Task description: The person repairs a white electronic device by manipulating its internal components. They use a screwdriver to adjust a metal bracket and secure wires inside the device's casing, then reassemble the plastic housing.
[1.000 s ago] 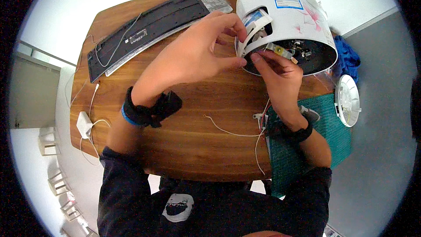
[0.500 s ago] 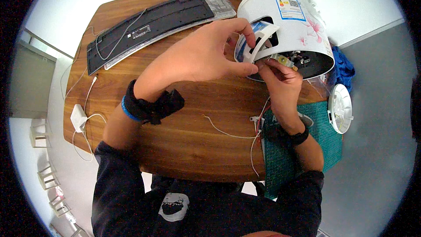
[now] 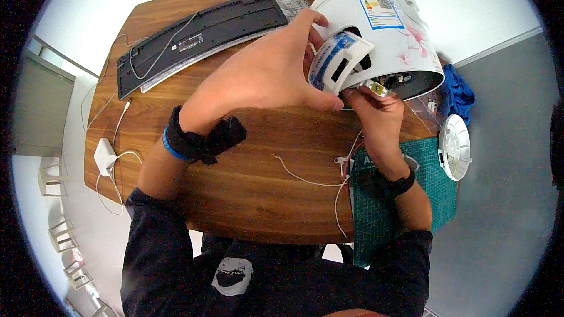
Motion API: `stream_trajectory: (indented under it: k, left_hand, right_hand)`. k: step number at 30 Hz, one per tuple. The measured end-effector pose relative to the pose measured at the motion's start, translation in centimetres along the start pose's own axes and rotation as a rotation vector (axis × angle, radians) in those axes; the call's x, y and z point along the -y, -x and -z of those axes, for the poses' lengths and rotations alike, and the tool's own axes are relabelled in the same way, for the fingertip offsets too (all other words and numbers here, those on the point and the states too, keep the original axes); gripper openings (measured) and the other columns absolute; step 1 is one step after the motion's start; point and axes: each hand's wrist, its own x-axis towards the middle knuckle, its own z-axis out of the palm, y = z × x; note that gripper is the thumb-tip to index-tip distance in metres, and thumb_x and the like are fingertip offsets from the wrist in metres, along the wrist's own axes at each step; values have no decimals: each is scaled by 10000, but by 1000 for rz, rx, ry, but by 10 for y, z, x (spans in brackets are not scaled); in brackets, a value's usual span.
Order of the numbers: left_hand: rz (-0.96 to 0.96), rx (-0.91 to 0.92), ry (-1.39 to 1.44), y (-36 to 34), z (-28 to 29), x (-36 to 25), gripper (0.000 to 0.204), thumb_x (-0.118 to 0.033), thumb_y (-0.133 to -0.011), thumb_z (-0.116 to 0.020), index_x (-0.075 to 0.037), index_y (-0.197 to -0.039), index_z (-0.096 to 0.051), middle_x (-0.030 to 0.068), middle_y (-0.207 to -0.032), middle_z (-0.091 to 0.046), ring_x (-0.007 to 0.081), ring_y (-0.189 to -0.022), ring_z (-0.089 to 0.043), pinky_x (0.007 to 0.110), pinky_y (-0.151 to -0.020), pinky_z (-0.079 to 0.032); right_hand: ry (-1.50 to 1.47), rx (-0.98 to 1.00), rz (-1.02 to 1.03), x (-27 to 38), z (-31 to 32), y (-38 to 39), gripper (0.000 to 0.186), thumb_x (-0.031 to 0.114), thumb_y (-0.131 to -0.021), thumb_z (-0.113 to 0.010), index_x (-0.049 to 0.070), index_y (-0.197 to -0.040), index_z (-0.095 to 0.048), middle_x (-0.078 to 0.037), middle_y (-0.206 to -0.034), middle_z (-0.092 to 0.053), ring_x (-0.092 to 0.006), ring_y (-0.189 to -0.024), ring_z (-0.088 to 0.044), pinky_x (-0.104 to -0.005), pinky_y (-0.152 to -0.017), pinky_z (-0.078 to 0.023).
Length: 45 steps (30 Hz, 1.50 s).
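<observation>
A white cylindrical appliance body (image 3: 352,9), like a rice cooker's housing with pink flowers, lies tipped with its open underside toward me. A white-and-blue control panel (image 3: 338,61) sticks out of the cutout in its side. My left hand (image 3: 282,67) is spread around that panel, fingers by its far left edge, thumb below it and apart from the fingers. My right hand (image 3: 379,120) is closed at the housing's lower rim, pinching a small white part with a yellowish face (image 3: 376,88). Dark inner parts and wiring show behind it; the fingertips are partly hidden.
An upturned black keyboard (image 3: 200,41) with a cable lies at the back left. White wires (image 3: 311,182) trail over the wooden table, partly by a green cutting mat (image 3: 405,199). A round white cover (image 3: 455,147), blue cloth (image 3: 457,91) and white power adapter (image 3: 106,157) lie farther out.
My left index finger has come off the panel's front and moved left. The panel has turned to show more of its face. The small part has tilted in my right fingers.
</observation>
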Motion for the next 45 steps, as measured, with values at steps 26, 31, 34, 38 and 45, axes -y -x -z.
stream_trajectory:
  k: [26,31,34,38,45]
  left_hand:
    - [172,-35,33,3,0,-8,732,-448,-868,-778,30,-1334,-478,147,-1032,-669,194,-956,-666,321,-856,-541]
    - [168,-76,-152,8,0,-20,726,-429,-844,-791,14,-1330,-483,192,-1020,-676,223,-914,-681,332,-807,-550]
    - [39,-166,-225,11,-2,-16,722,-370,-802,-824,0,-1322,-485,212,-1031,-674,296,-939,-692,362,-825,-554]
    - [-189,-294,-263,10,-6,-10,724,-271,-747,-844,-22,-1325,-484,210,-1159,-639,358,-1060,-656,398,-891,-540]
    - [-237,-243,-253,9,-3,-10,722,-156,-745,-821,-51,-1369,-473,177,-1253,-588,345,-1164,-606,387,-975,-502]
  right_hand:
    - [812,936,285,83,36,-2,156,194,-879,-704,43,-912,-685,-128,-882,-631,-337,-873,-648,-435,-774,-521]
    - [823,908,316,86,36,-5,174,203,-880,-707,34,-903,-675,-128,-890,-633,-336,-873,-647,-438,-760,-518]
    - [857,904,314,81,37,-7,183,207,-886,-703,29,-905,-672,-129,-898,-634,-338,-878,-646,-436,-760,-520]
    - [836,908,306,75,37,-9,191,217,-898,-694,27,-913,-672,-135,-900,-640,-349,-887,-649,-433,-774,-526]
    - [836,854,261,57,32,-8,160,182,-905,-695,36,-970,-696,-126,-933,-673,-322,-887,-666,-407,-775,-530]
